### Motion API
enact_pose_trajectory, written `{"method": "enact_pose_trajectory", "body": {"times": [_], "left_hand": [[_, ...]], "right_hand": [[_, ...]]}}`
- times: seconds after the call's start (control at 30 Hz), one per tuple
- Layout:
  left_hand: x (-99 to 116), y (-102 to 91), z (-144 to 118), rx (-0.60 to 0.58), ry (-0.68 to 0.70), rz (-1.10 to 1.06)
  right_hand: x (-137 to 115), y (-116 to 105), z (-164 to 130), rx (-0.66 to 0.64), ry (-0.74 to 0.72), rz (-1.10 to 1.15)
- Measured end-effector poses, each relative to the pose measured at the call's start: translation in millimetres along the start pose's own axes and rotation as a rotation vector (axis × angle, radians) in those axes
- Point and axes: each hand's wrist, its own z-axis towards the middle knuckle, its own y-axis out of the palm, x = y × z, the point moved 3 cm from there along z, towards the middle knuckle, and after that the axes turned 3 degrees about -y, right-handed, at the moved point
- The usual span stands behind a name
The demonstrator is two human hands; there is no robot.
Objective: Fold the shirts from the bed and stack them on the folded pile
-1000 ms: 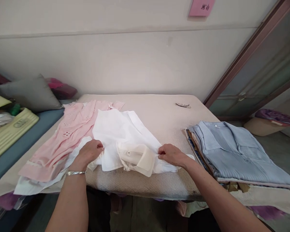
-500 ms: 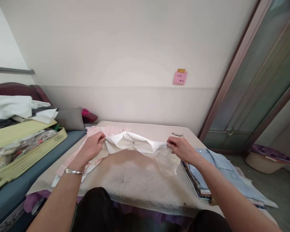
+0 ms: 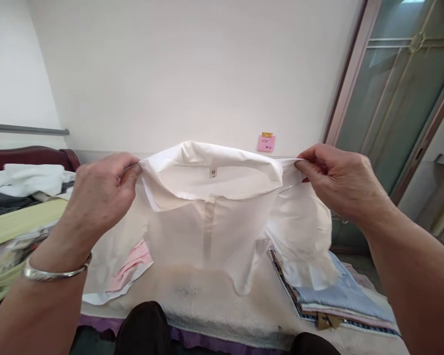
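A white collared shirt (image 3: 237, 227) hangs spread between my two hands, its collar at the top and a small label (image 3: 213, 171) inside the neck. Closed in a pinch, my left hand (image 3: 107, 190) grips the fabric at the left shoulder; a silver bangle circles that wrist. On the other side my right hand (image 3: 336, 180) pinches the right shoulder between thumb and fingers. The right sleeve drapes over part of a folded clothes stack (image 3: 340, 296). Below the left sleeve, a pink garment (image 3: 133, 261) shows on the padded surface, mostly hidden by the shirt.
A pale padded table (image 3: 214, 310) stretches before my knees. At the left lie a yellow-green bag (image 3: 18, 222) and white cloth (image 3: 33, 180). A pink note (image 3: 266, 143) is taped to the wall. A glass sliding door (image 3: 388, 98) stands at the right.
Both hands have risen and moved farther apart, lifting the shirt off the table so that it hangs open. Its collar, label and sleeves now show. The view has shifted slightly.
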Motion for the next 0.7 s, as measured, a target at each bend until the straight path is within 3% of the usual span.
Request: {"method": "enact_pose_trajectory", "body": {"times": [0.1,0.27,0.33,0.4,0.47,0.57,0.63,0.7], "left_hand": [[-5,47.4,2,-0.156,-0.014,0.039],[-11,184.3,-3,-0.47,-0.068,0.02],[-6,227.7,2,-0.484,-0.086,-0.014],[2,254.6,20,-0.446,-0.095,-0.028],[10,264.9,45,-0.378,-0.103,-0.029],[20,256.0,81,-0.246,-0.11,-0.032],[24,239.8,86,-0.144,-0.077,-0.054],[25,222.6,69,-0.069,-0.012,-0.098]], "right_hand": [[22,28,-3,-0.083,-0.001,-0.1],[96,132,-6,-0.487,0.112,-0.265],[122,162,3,-0.519,0.15,-0.284],[140,176,21,-0.478,0.177,-0.302],[150,173,46,-0.358,0.183,-0.32],[150,143,76,-0.031,0.096,-0.29],[143,117,75,0.135,0.018,-0.257],[133,98,53,0.163,-0.027,-0.257]]}}
